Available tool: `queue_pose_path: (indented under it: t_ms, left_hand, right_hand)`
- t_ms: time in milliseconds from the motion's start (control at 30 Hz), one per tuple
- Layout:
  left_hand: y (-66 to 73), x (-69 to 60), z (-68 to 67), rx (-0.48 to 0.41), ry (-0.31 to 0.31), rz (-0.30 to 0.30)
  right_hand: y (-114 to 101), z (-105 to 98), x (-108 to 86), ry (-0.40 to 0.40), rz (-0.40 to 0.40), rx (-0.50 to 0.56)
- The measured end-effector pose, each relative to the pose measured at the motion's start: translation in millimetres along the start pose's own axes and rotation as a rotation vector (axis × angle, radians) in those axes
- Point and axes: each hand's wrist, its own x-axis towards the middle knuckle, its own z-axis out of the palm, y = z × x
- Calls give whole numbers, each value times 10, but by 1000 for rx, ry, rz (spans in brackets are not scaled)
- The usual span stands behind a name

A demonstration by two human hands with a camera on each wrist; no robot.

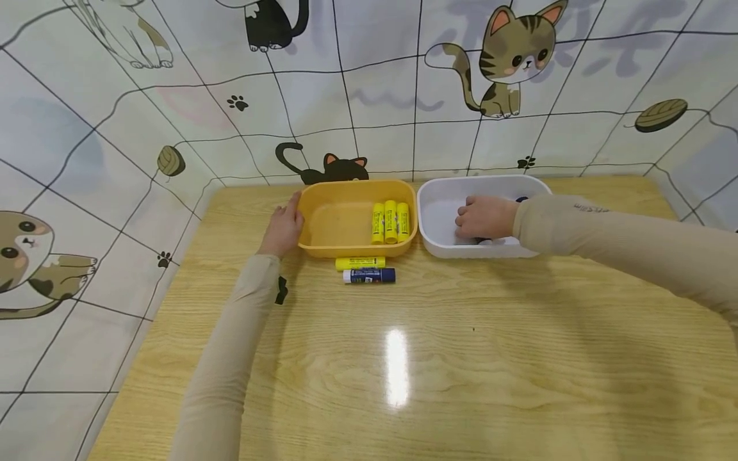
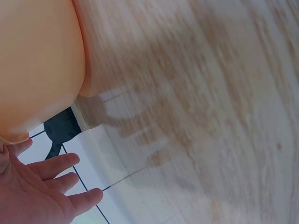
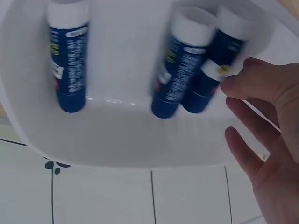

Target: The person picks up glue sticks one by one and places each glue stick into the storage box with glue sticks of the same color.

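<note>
My left hand [image 1: 282,227] rests at the left rim of an orange-yellow bin [image 1: 328,248], its fingers fairly straight in the left wrist view. Three yellow glue sticks [image 1: 391,222] stand side by side along that bin's right end. Inside the white bin [image 1: 429,240] is my right hand [image 1: 487,218]. The right wrist view has three blue glue sticks with white caps there: one apart [image 3: 68,65], and two close together, the middle one [image 3: 180,65] and the outer one [image 3: 229,44]. My thumb tip is at the outer stick's side; the fingers are extended and spread, not wrapped round it.
A yellow glue stick [image 1: 360,263] and a blue glue stick [image 1: 369,276] lie on the wooden table [image 1: 438,358] before the orange-yellow bin. Both bins stand side by side near a cat-patterned cloth [image 1: 380,96] behind the table.
</note>
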Motion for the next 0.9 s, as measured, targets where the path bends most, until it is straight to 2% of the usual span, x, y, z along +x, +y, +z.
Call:
queue_pose_path:
  t_ms: [233, 367, 533, 700, 800, 900]
  left_hand:
    - [35, -34, -27, -12, 2, -18]
    - [16, -20, -21, -13, -8, -23]
    - [-29, 24, -9, 0, -11, -20]
    - [-34, 34, -12, -3, -17, -29]
    - [-22, 25, -9, -1, -25, -36]
    - [-15, 15, -2, 7, -37, -40]
  right_hand:
    - [-115, -232, -51, 35, 76, -20]
    - [-265, -407, -102, 75, 113, -46]
    - [-478, -625, -138, 141, 200, -87]
    - [-673, -781, -140, 152, 261, -59]
    - [-797, -821, -134, 166, 275, -34]
    - [-924, -848, -101, 141, 276, 8]
